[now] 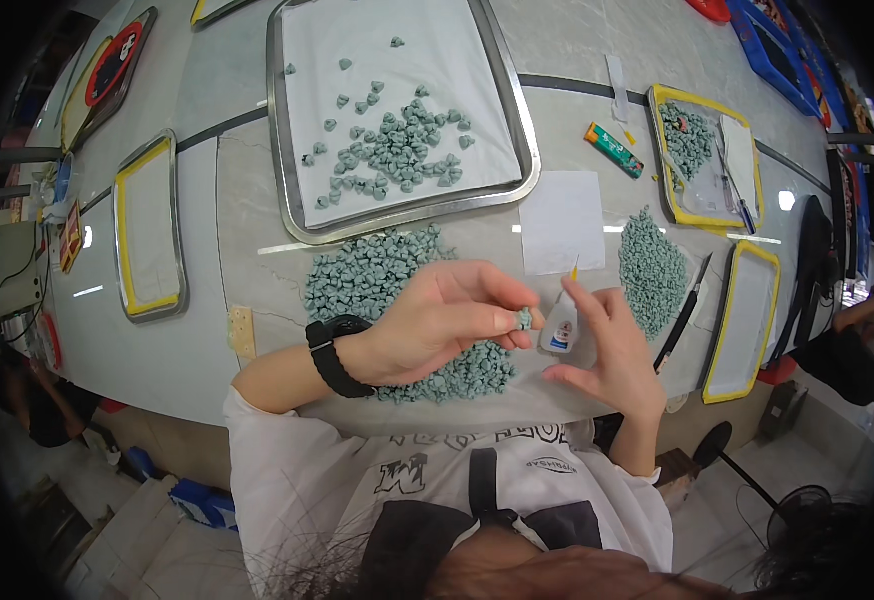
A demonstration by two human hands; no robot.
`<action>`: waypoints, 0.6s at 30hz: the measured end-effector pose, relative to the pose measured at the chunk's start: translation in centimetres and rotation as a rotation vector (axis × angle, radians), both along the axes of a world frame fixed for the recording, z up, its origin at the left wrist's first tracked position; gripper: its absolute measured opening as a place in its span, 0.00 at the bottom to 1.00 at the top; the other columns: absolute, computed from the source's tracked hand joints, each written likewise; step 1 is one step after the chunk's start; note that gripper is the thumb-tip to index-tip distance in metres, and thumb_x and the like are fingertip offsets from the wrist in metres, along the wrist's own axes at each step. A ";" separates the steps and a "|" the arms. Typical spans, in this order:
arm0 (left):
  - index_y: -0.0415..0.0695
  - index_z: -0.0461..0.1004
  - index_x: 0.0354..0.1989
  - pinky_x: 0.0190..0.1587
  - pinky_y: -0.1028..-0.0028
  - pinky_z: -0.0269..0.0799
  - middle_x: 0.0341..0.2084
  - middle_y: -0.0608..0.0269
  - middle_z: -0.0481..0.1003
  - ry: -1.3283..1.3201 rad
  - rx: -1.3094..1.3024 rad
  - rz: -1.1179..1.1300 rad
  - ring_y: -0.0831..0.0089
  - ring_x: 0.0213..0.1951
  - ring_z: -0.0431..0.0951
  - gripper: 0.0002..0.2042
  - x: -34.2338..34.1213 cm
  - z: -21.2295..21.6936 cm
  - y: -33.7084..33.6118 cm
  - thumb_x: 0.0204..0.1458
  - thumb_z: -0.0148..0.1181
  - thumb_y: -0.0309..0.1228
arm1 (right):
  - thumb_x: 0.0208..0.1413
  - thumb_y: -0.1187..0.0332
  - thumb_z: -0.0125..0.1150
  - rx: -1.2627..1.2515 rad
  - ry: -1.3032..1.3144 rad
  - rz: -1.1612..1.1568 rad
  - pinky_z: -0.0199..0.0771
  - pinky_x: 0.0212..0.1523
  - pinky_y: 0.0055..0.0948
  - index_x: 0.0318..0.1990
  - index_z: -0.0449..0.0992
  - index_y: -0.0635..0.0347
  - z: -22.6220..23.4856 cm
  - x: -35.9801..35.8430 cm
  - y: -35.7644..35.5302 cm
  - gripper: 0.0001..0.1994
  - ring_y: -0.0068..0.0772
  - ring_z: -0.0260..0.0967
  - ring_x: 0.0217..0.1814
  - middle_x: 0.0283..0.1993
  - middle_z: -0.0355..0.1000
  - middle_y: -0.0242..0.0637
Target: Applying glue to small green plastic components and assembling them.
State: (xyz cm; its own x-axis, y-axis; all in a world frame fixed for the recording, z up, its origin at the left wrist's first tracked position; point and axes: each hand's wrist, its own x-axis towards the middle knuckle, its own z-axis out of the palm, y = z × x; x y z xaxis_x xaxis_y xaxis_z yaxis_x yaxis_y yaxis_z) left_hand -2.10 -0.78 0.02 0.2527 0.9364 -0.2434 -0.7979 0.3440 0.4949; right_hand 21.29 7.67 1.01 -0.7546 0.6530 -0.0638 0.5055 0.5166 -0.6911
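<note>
Both hands work near the tabletop (207,330): left hand (437,325) pinches one green piece (524,318), right hand (612,350) grips a glue bottle (560,325); some pieces (397,145) fill the far tray (302,215), a big pile (377,275) seemingly waits.

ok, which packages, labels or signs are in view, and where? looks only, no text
Glue bottle: in the right hand, small, white, yellow tip, blue and red label.
Green packet: on the table right of the big tray, long, orange end.
Round sign: far left, red and black.

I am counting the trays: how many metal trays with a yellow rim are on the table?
3 in full view: one at the left, one at the upper right, one at the right edge. More may be cut off at the top.
</note>
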 end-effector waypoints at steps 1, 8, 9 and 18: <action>0.35 0.71 0.44 0.44 0.73 0.75 0.40 0.50 0.75 -0.031 -0.021 -0.021 0.69 0.38 0.78 0.09 0.2 0.2 -0.1 0.53 0.53 0.20 | 0.31 0.66 0.75 0.039 -0.147 0.141 0.67 0.33 0.31 0.51 0.69 0.59 -0.7 0.4 0.0 0.34 0.38 0.66 0.34 0.33 0.63 0.37; 0.35 0.70 0.45 0.44 0.73 0.76 0.41 0.48 0.75 -0.020 -0.042 -0.032 0.69 0.39 0.79 0.10 0.4 0.5 -0.4 0.54 0.53 0.20 | 0.32 0.66 0.74 -0.101 0.263 0.197 0.62 0.29 0.26 0.50 0.66 0.51 -1.3 0.0 1.2 0.32 0.31 0.60 0.30 0.30 0.60 0.33; 0.35 0.70 0.45 0.44 0.73 0.76 0.41 0.48 0.75 -0.024 -0.042 -0.042 0.69 0.39 0.79 0.10 0.5 0.6 -0.2 0.54 0.53 0.20 | 0.34 0.65 0.75 -0.188 0.552 0.107 0.61 0.26 0.26 0.48 0.64 0.50 -0.8 -0.2 0.2 0.31 0.29 0.59 0.28 0.29 0.59 0.31; 0.35 0.69 0.46 0.44 0.72 0.75 0.43 0.48 0.74 0.022 -0.025 -0.033 0.69 0.41 0.78 0.10 0.6 0.3 -0.3 0.55 0.52 0.21 | 0.53 0.32 0.43 0.066 0.896 0.077 0.72 0.32 0.37 0.47 0.64 0.60 -0.3 -3.5 -1.9 0.36 0.47 0.69 0.35 0.27 0.71 0.43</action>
State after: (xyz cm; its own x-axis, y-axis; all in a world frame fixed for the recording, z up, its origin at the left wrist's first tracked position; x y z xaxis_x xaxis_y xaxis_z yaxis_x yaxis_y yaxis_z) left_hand -1.46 -1.05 0.33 0.2776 0.9213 -0.2722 -0.7749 0.3822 0.5034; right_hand 17.82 5.80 0.73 -0.5450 0.5803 0.6052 -0.2456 0.5796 -0.7770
